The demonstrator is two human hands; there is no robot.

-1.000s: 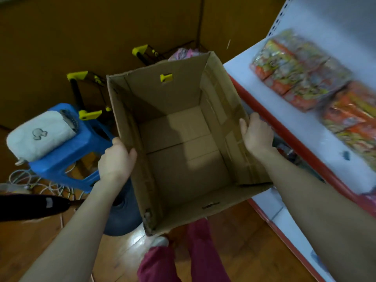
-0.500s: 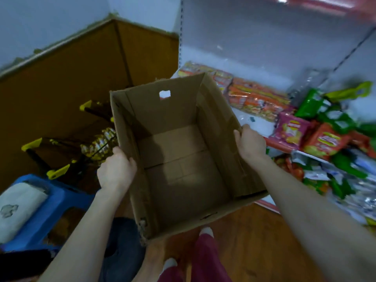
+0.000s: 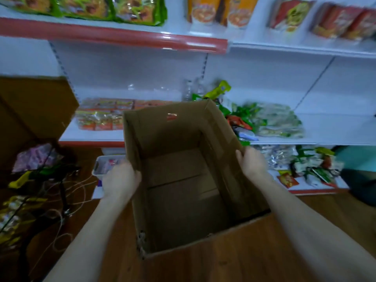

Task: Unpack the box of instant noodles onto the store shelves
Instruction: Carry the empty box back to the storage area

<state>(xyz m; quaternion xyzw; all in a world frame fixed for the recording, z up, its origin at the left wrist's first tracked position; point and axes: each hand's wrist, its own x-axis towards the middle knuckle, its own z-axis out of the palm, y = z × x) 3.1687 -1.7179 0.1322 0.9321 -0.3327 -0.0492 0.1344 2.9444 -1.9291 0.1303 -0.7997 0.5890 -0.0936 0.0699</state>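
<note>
Closest in, two bare forearms reach forward over the wooden floor (image 3: 254, 261) and carry an open-topped cardboard box (image 3: 183, 200) between them, lifted off the ground and tipped a little so its bare bottom flaps show. The left hand (image 3: 120, 180) grips the top edge of the box's left wall, fingers curled over the rim; the right hand (image 3: 252, 162) holds the right wall the same way, thumb inside. To the left, beyond the left hand, thin cords (image 3: 77, 192) trail over the floor beside a small white tray (image 3: 101, 165). Past the box stand the store shelves. On the low shelf (image 3: 317, 189) at right lies a jumble of packets, too blurred to read. The middle shelf (image 3: 91, 136) holds flat orange noodle packs (image 3: 101, 118) on the left and a heap of green packets (image 3: 274, 121) on the right. Farthest up, the top shelf (image 3: 122, 35) with its red front edge carries green bags (image 3: 91, 7) and orange bags (image 3: 219, 11).
</note>
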